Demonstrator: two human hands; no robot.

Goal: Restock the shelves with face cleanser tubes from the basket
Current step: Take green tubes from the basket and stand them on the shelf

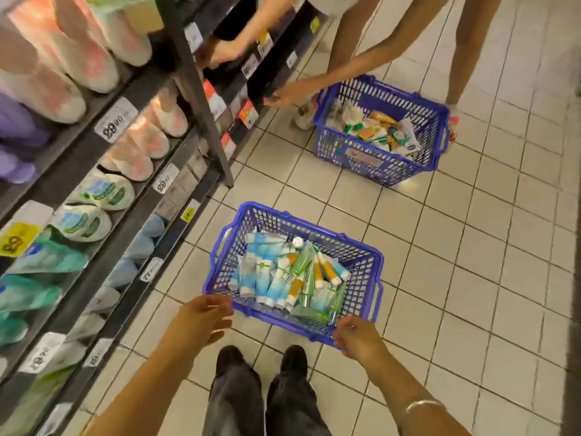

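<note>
**Both hands at the near rim of the basket**

The left hand [202, 313] hangs relaxed with loose fingers at the basket's [375, 262] near left corner, holding nothing. The right hand [356, 336] curls over the near right rim, seemingly gripping it. The basket sits on the tiled floor [471, 278], full of blue, green and orange tubes [267, 278]. On the shelves [103, 171], price tags [115, 120] read about "29"; brand names are blurred.
</note>
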